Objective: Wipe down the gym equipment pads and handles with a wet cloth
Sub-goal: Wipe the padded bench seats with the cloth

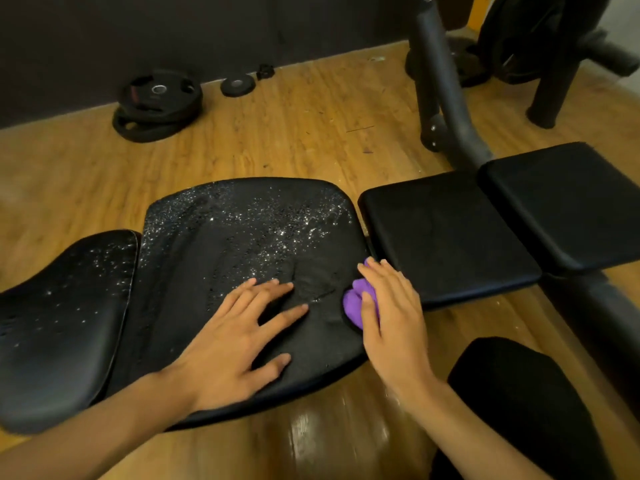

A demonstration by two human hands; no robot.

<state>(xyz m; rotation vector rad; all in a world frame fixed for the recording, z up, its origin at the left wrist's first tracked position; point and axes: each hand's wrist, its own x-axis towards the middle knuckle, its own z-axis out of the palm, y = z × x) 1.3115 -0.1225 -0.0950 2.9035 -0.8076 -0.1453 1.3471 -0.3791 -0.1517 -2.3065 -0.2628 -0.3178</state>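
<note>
Wiping the bench's middle pad (214, 258): right hand (391, 313) presses the purple cloth (353, 303) flat-fingered near its right edge, left hand (235, 337) spread flat. Next probably a sweep across the far-edge droplets (263, 220).

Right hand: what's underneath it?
A bunched purple cloth, pressed by the right hand onto the wet black pad. The hand covers part of the cloth, so its full shape is hidden.
</note>
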